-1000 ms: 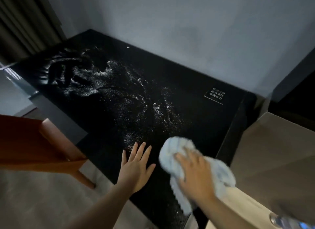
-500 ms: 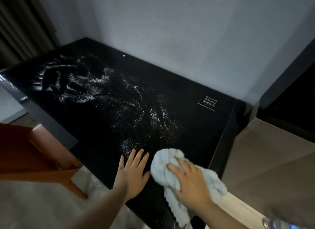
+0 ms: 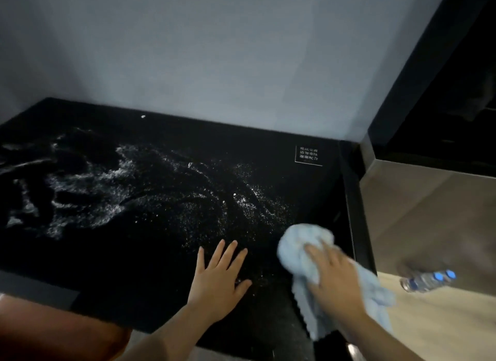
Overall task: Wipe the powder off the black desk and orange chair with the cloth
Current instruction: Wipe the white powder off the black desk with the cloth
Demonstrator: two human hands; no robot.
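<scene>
The black desk (image 3: 166, 274) runs along a grey wall and is streaked with white powder (image 3: 128, 188) from the far left to right of centre. My right hand (image 3: 332, 274) presses a bunched light blue cloth (image 3: 303, 248) onto the desk near its right end. My left hand (image 3: 217, 277) lies flat on the desk with fingers spread, just left of the cloth and holding nothing. A corner of the orange chair (image 3: 53, 331) shows at the bottom left, below the desk's front edge.
A small white-lettered label (image 3: 308, 155) sits at the desk's back right corner. Right of the desk stands a lower wooden surface (image 3: 434, 323) with a clear plastic bottle (image 3: 426, 280) lying on it. A dark cabinet (image 3: 456, 92) rises at the far right.
My view has swung right and closer, so the chair has slid nearly out of frame. The cloth under my right hand has shifted slightly up the desk. My left hand stays flat.
</scene>
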